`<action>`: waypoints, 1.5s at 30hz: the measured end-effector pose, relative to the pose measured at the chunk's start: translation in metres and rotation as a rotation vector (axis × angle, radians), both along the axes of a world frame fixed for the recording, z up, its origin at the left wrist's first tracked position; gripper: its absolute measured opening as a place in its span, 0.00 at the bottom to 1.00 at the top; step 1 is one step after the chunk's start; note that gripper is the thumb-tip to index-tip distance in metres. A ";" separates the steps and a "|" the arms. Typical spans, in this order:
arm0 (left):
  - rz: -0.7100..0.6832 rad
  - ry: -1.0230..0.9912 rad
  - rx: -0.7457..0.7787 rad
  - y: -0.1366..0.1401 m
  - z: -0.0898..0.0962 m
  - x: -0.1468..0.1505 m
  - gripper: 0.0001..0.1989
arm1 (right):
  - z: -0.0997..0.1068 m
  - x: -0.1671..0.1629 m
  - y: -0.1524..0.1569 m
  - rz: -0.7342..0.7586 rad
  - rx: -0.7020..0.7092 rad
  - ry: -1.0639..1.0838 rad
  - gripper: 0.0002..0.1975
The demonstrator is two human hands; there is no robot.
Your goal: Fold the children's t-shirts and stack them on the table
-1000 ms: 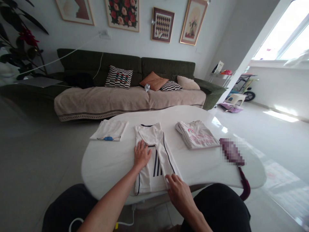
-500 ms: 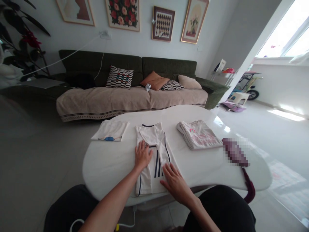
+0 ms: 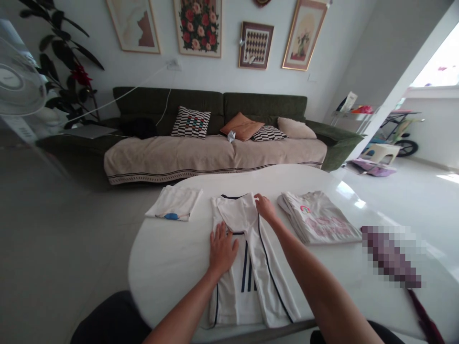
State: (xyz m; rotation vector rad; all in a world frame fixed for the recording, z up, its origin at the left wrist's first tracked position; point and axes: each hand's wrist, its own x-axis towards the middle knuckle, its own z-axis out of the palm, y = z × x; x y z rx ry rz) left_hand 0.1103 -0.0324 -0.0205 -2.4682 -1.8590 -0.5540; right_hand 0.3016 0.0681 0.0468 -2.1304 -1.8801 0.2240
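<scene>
A white shirt with navy piping and navy stripes lies on the white table, its sides folded inward into a long narrow shape. My left hand rests flat on its middle, fingers stretched out and holding nothing. At the far right corner of the shirt, my right hand has its fingers curled in a pinch on the cloth edge. Left of the shirt lies a folded white garment with a blue print. To the right is a stack of folded light shirts, the top one with a pink print.
The rounded white table stands before a green sofa with a beige cover and several cushions. A purple item, partly pixelated, lies at the table's right. A fan stands at the far left.
My right hand has moved from the lower right part of the shirt up to its far right corner, and its fingers have closed there. My left hand stays on the shirt. The view has shifted.
</scene>
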 end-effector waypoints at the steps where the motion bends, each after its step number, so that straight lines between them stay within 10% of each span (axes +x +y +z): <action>1: 0.003 -0.005 -0.007 0.000 0.000 0.000 0.19 | 0.000 0.001 0.012 0.013 -0.009 -0.001 0.19; 9: 0.008 -0.046 -0.019 0.001 -0.004 0.001 0.19 | -0.004 0.015 0.071 0.180 -0.190 -0.004 0.12; 20: 0.014 -0.050 -0.041 0.000 -0.002 0.001 0.26 | -0.027 0.030 0.097 -0.014 -0.271 -0.058 0.15; 31: 0.001 -0.055 -0.054 0.000 -0.001 0.001 0.26 | -0.032 0.007 0.025 0.081 0.030 -0.096 0.23; 36: 0.012 -0.048 -0.031 0.000 0.002 0.002 0.25 | -0.065 -0.010 -0.019 0.178 -0.007 -0.177 0.32; 45: 0.014 -0.023 0.009 -0.001 0.001 0.002 0.25 | -0.048 -0.031 -0.094 0.236 -0.009 -0.183 0.34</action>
